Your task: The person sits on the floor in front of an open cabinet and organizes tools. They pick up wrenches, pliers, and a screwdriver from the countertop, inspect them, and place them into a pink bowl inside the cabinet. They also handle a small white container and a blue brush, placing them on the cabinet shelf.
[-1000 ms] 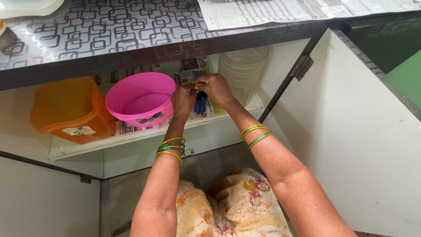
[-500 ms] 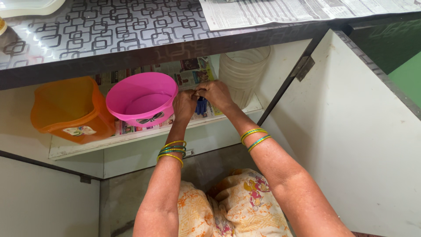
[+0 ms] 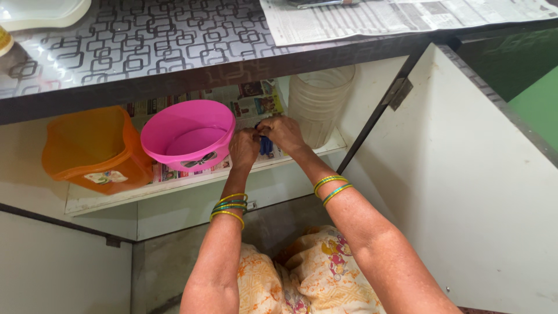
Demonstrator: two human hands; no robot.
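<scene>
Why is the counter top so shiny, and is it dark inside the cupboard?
Head view: light glares off the glossy patterned counter at its left; the shelf beneath lies in soft shade, yet the pink tub and both hands, left, right, stay sharp.

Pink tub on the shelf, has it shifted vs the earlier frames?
No. The pink tub keeps its place beside the orange bin on the shelf; the slight offset is camera motion.

a dark patterned countertop (image 3: 145, 40) spans the top of the frame; an open white cabinet door (image 3: 465, 186) fills the right, a green wall (image 3: 537, 99) beyond.
</scene>
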